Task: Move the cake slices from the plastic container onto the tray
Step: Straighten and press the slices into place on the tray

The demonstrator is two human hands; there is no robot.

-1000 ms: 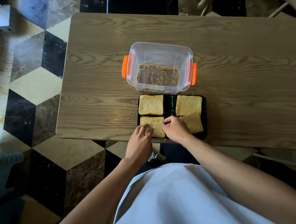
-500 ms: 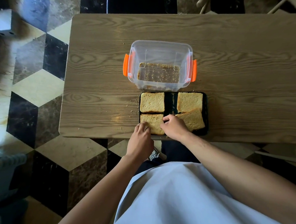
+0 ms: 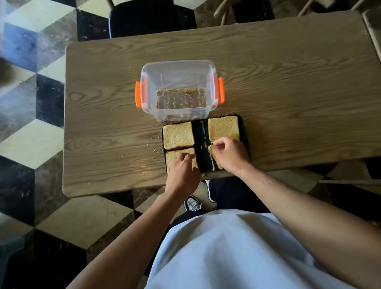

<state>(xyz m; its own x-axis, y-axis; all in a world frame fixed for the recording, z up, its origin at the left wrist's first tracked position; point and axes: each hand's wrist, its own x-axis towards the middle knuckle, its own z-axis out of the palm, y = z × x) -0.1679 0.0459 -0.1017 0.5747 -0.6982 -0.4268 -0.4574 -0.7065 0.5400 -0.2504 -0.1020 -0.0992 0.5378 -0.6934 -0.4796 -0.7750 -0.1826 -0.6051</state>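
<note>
A black tray lies at the table's near edge with four tan cake slices in a two-by-two layout. The far-left slice and far-right slice lie flat and uncovered. My left hand rests on the near-left slice, fingers curled onto its top. My right hand pinches the inner edge of the near-right slice, which it mostly hides. The clear plastic container with orange latches stands just behind the tray, holding only crumbs.
Crumbs are scattered on the wooden table left of the tray. A dark chair and a wooden chair stand at the far side. The tray overhangs close to the near table edge.
My right hand has left the near-left slice and moved right onto the near-right slice. My left hand has stayed on the near-left slice.
</note>
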